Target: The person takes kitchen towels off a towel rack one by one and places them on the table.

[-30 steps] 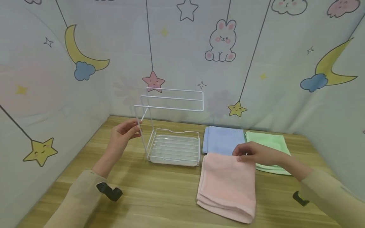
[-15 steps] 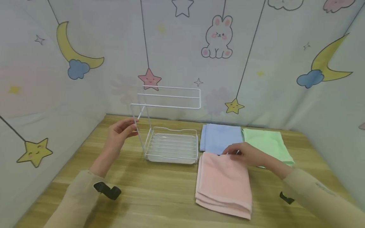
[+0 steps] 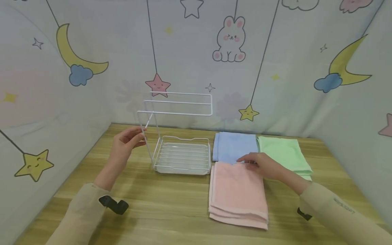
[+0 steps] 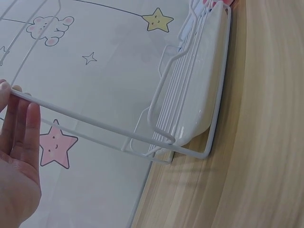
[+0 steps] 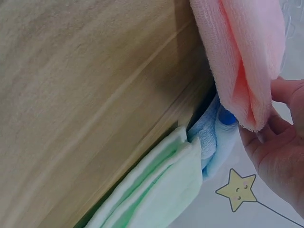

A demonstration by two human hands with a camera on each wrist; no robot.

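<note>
My left hand (image 3: 124, 144) pinches the left upright of a white wire rack (image 3: 177, 114) between thumb and fingers. In the left wrist view, the fingertips meet the rack's wire (image 4: 90, 118). Under the rack's wire base lies a white tray (image 4: 202, 95). My right hand (image 3: 260, 165) is at the far edge of a folded pink towel (image 3: 239, 194), pinching it with the thumb on one side and fingers on the other in the right wrist view. The folded blue towel (image 3: 235, 146) lies just behind, partly covered by the right fingers.
A folded green towel (image 3: 280, 153) lies right of the blue one, behind the right forearm. The wooden table (image 3: 153, 211) ends at a printed fabric backdrop (image 3: 190, 58), which also rises at both sides.
The pink towel has shifted slightly and its creases near the right hand have flattened. The right hand has moved left along the towel's far edge. The left hand stays on the rack; the head view drifts.
</note>
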